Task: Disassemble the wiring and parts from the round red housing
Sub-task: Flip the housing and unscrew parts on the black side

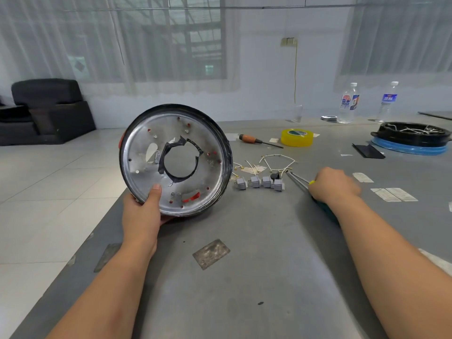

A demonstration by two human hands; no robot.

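Observation:
My left hand (143, 211) grips the lower rim of the round housing (208, 143), thumb on its silver inner face, and holds it tilted upright over the table's left edge. The housing shows a black-taped centre hole and bits of red. My right hand (333, 185) rests on the table with its fingers curled round a screwdriver (299, 179) with a green handle, whose metal tip points left. Several grey switches (259, 182) lie in a row beside loose white wires (276, 161), between the housing and my right hand.
On the grey table (244, 277) farther back lie an orange-handled screwdriver (252, 139), a yellow tape roll (296, 137), two water bottles (348, 104), a black round part on a blue ring (413, 138) and paper labels (393, 194). A dark sofa (46, 111) stands at the left.

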